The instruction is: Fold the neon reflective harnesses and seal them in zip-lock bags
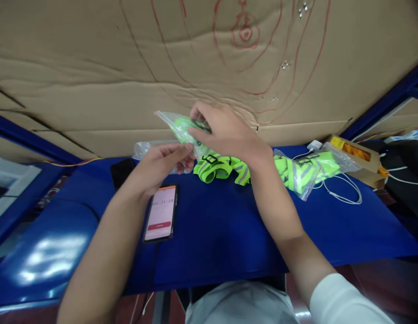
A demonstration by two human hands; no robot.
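Above the back of the blue table, my right hand (225, 130) grips a clear plastic bag (171, 121) with a neon green strap bundle inside. My left hand (168, 162) pinches the bag's lower edge between thumb and fingers. Just below the hands, loose neon green reflective straps (213, 171) with a black buckle lie curled on the table. To the right of my right forearm are more green straps in clear bags (299, 173). Behind my left hand lies another clear plastic bag (143, 147), partly hidden.
A phone showing a timer (161, 213) lies on the blue table (222, 238), near a black object (121, 173). At right are a cardboard box (360, 157) with orange contents, a white charger (314, 145) and a cable (347, 201). Cardboard sheeting (94, 103) rises behind.
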